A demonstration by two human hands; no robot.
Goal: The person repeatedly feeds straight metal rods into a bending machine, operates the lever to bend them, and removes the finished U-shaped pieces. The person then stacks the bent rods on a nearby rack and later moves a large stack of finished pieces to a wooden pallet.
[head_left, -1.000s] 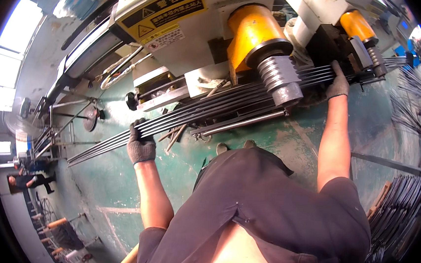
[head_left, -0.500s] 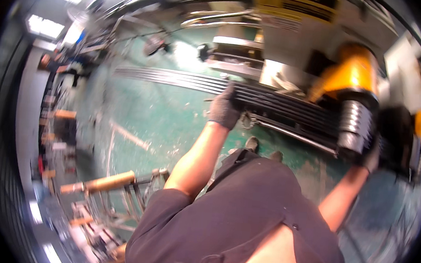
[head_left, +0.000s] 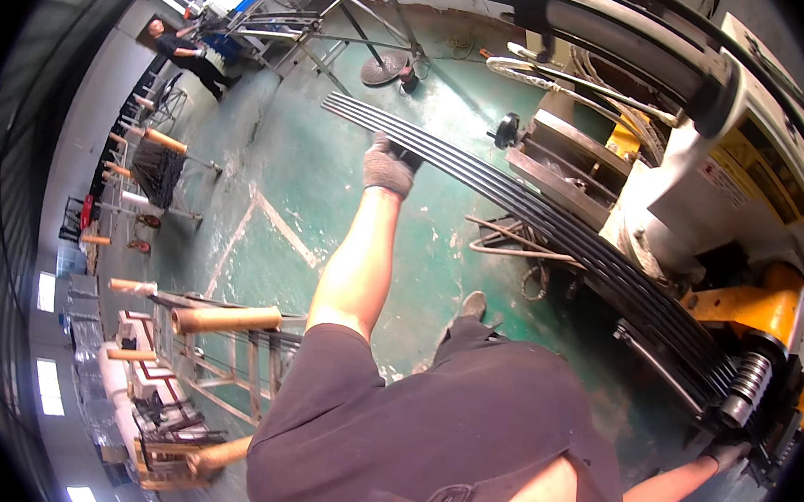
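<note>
**Beside the machine: both grips on the rods**

Along the right, a big grey machine (head_left: 710,171) takes a long bundle of dark rods (head_left: 537,214). Left grip (head_left: 389,167) is clamped on the far end; right grip (head_left: 724,453) closes near the ribbed roller (head_left: 743,386).

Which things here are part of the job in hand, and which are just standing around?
In use:
- long dark metal rods, held as a bundle
- left hand, gloved, gripping them
- right hand, gloved, at the roller end
- grooved roller on the yellow machine

Standing around:
- rack with wooden pegs
- fan stand
- another person far off
</note>
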